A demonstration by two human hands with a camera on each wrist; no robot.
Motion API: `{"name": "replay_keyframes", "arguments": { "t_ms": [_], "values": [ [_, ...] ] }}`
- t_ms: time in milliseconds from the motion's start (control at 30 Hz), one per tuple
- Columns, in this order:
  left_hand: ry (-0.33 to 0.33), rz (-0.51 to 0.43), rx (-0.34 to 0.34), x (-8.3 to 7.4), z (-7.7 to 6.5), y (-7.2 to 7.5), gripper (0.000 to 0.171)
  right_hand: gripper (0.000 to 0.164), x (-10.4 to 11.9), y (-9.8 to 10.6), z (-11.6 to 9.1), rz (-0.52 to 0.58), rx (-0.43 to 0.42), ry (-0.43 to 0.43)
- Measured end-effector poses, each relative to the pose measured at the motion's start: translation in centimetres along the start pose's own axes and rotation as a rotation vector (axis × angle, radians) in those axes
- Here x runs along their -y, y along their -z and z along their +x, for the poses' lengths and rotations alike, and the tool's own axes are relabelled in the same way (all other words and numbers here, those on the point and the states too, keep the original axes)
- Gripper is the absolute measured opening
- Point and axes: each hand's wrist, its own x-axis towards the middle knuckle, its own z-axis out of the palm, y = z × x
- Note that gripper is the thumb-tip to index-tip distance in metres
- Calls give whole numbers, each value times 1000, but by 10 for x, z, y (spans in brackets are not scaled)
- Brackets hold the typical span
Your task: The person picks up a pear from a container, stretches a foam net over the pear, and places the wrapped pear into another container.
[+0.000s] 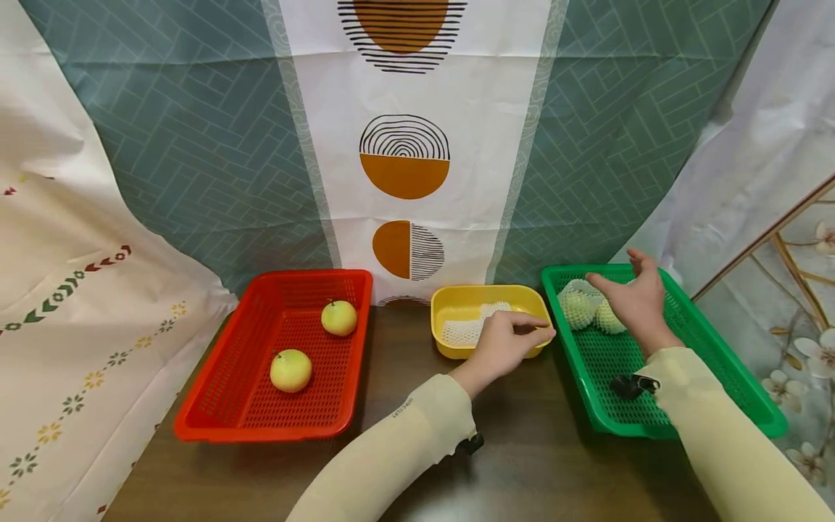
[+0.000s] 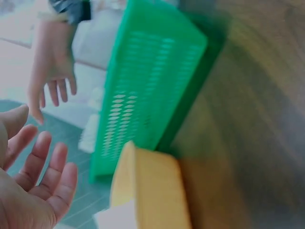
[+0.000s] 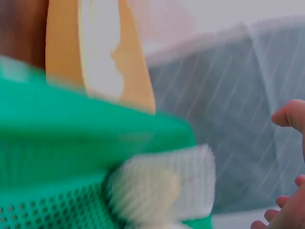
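My left hand [image 1: 501,346] hovers over the near right part of a small yellow basket [image 1: 450,299], its fingers pointing right and loosely bent around nothing. White foam net sleeves [image 1: 462,333] lie inside that basket. Over the far part of a green basket [image 1: 590,395], my right hand [image 1: 631,299] is raised with thumb and fingers spread, holding nothing. Below it, two pale round fruits, one a netted fruit [image 1: 577,310], sit in foam nets. The right wrist view shows a netted fruit [image 3: 143,193] close up, its loose net end sticking out past it.
At left stands a red basket [image 1: 355,391] with two yellow pears, a near pear [image 1: 291,370] and a far pear [image 1: 339,317]. All the baskets rest on a dark wooden table [image 1: 522,449]. A patterned curtain [image 1: 215,145] hangs right behind them.
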Motion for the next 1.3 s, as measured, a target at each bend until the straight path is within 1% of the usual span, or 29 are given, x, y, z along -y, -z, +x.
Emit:
{"name": "replay_keyframes", "arguments": {
  "t_ms": [133,267,367,433,533,600,800,967,1033,1167,1300],
  "values": [
    [-15,-9,-51,-13,-4,26,25,87,23,-10,-16,1,4,86],
    [-17,5,-97,-21,-10,48,25,72,40,-22,-31,22,16,207],
    [-22,13,-125,-24,-15,61,25,60,49,-33,-41,36,25,274],
    [-30,20,-150,-25,-19,69,25,52,52,-40,-49,36,36,304],
    [-35,42,-189,-24,-26,79,24,45,55,-52,-60,21,64,339],
    [-27,60,-211,-23,-30,85,24,42,55,-59,-67,10,90,356],
    [-7,75,-237,-16,-47,102,26,39,56,-78,-88,-36,186,387],
    [47,85,-256,-4,-62,110,22,34,52,-94,-103,-57,236,415],
    [70,82,-263,1,-68,111,24,33,49,-101,-107,-52,258,425],
    [108,90,-265,11,-80,114,24,33,42,-114,-114,-44,319,399],
    [138,114,-245,19,-92,118,21,34,38,-123,-119,-33,371,363]
  ]
}}
